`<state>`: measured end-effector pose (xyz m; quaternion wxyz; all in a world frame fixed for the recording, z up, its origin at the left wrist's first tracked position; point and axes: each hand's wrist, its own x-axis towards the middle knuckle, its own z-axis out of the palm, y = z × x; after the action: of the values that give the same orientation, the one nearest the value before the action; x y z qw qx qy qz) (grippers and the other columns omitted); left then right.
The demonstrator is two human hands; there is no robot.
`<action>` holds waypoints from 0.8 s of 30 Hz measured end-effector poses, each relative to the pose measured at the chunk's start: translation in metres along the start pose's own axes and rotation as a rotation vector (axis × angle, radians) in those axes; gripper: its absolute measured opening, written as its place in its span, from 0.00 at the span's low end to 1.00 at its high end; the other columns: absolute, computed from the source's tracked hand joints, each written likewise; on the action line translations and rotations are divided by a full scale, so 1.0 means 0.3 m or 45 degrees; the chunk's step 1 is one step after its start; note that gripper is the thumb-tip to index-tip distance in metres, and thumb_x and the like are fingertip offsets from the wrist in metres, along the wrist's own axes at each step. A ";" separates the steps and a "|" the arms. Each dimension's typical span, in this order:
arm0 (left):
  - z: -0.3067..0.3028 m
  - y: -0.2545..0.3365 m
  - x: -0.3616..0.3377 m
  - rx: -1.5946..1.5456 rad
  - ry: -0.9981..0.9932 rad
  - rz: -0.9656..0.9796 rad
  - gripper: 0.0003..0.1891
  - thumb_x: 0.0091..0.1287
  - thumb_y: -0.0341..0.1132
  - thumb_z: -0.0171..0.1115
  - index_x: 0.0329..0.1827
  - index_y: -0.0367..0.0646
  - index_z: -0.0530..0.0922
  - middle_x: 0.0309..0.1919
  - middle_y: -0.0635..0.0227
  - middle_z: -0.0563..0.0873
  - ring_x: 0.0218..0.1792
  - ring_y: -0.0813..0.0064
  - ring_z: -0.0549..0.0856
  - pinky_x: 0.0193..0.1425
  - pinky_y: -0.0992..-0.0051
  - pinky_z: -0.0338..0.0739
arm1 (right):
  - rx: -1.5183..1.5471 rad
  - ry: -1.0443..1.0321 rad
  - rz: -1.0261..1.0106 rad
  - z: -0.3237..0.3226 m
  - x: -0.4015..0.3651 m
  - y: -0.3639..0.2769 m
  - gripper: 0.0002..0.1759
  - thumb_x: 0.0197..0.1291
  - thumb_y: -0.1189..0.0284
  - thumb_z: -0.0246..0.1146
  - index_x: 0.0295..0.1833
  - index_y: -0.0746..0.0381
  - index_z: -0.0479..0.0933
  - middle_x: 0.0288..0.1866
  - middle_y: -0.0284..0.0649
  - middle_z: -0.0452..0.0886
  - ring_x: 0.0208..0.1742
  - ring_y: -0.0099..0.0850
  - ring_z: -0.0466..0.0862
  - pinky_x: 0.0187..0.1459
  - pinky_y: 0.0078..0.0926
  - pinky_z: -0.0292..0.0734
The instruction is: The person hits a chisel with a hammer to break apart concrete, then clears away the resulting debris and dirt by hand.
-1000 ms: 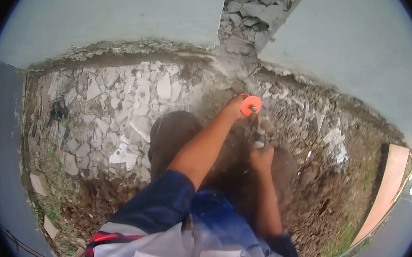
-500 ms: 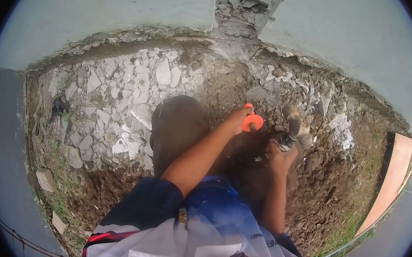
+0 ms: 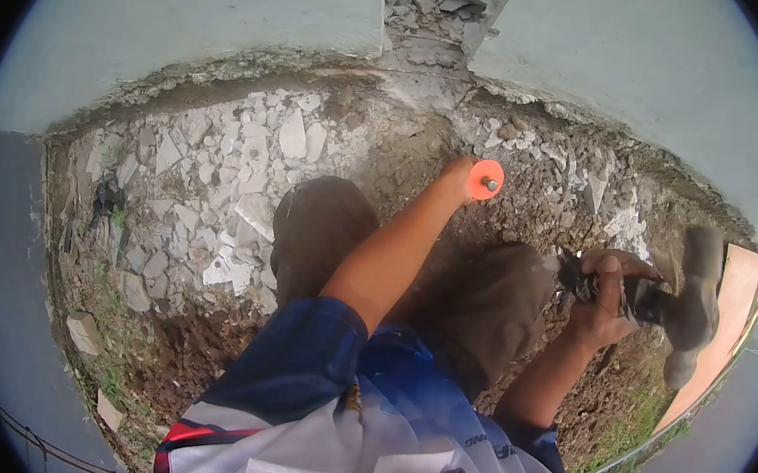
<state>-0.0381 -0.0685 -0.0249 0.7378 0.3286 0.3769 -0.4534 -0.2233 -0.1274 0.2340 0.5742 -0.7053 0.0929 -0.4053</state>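
Observation:
My left hand [image 3: 456, 182] is closed round a chisel [image 3: 486, 176] with a round orange hand guard. The chisel's metal striking end points up towards me, and its lower end is hidden behind the guard and my hand. Out to the right, my right hand [image 3: 605, 306] grips a hammer [image 3: 696, 305] by its dark, wrapped handle. The heavy metal head sits at the far right, well apart from the chisel. My brown-trousered knees [image 3: 321, 231] are bent beneath my arms.
Broken white and grey rubble [image 3: 232, 161] covers the ground to the left. Ahead, a pale wall [image 3: 237, 8] has a broken vertical channel [image 3: 430, 16] with rough masonry. A tan board [image 3: 728, 312] leans at the right, and brown soil [image 3: 198, 342] lies nearer me.
My right hand has swung the hammer outward to the right, away from the chisel. My left hand has moved slightly forward and right, with the guard now facing me more squarely.

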 end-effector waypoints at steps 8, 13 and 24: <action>0.021 0.035 0.114 0.018 -0.073 -0.031 0.13 0.67 0.37 0.49 0.48 0.40 0.75 0.43 0.57 0.82 0.39 0.61 0.85 0.40 0.52 0.83 | -0.169 -0.028 1.263 0.118 -0.208 0.434 0.07 0.47 0.83 0.57 0.34 0.66 0.70 0.24 0.41 0.77 0.20 0.29 0.77 0.24 0.26 0.73; 0.038 0.003 0.086 0.005 0.008 0.079 0.13 0.67 0.37 0.50 0.46 0.38 0.76 0.41 0.56 0.82 0.36 0.61 0.85 0.36 0.54 0.83 | 0.050 0.207 0.623 0.052 -0.010 0.178 0.05 0.52 0.80 0.57 0.36 0.67 0.72 0.21 0.42 0.78 0.20 0.29 0.78 0.23 0.25 0.75; -0.128 -0.041 -0.010 -0.080 -0.050 0.065 0.09 0.67 0.32 0.47 0.47 0.43 0.73 0.41 0.56 0.80 0.35 0.60 0.84 0.34 0.55 0.82 | -0.051 -0.120 1.225 0.111 -0.277 0.462 0.01 0.47 0.82 0.59 0.26 0.68 0.73 0.20 0.40 0.75 0.18 0.30 0.76 0.21 0.26 0.70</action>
<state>-0.0602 -0.0402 -0.0434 0.7663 0.3058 0.3678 -0.4289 -0.2088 -0.0983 0.0721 0.6864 -0.6108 0.3902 -0.0596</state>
